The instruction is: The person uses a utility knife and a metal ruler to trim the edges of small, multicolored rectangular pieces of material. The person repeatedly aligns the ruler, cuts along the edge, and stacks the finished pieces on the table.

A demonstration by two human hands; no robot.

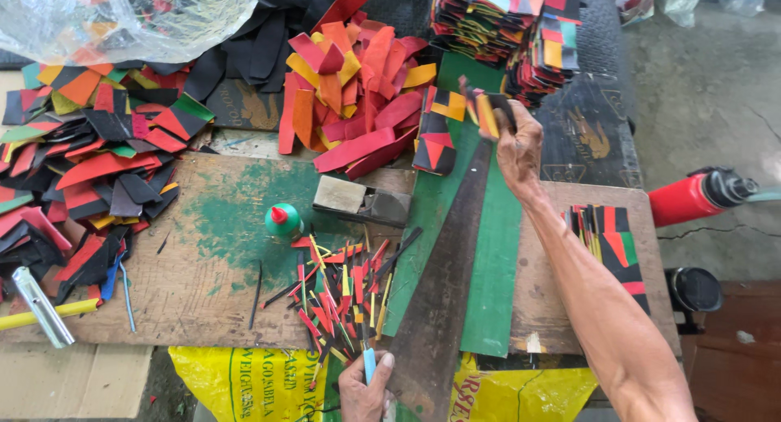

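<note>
- A long blade (443, 284) lies diagonally on a mat (496, 259) at centre frame.
- Thin strips (342, 296) lie left of the blade on the board (203, 267).
- A small bottle (284, 221) stands upper left of the strips.
- A stack of patches (504, 27) sits at the upper right.

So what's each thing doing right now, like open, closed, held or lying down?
Right hand: gripping a striped piece.
Left hand: closed on a blue handle.
Long blade: lying on the green mat.
Glue bottle: upright, capped.
Strips: scattered.
Plastic bag: lying crumpled.
</note>
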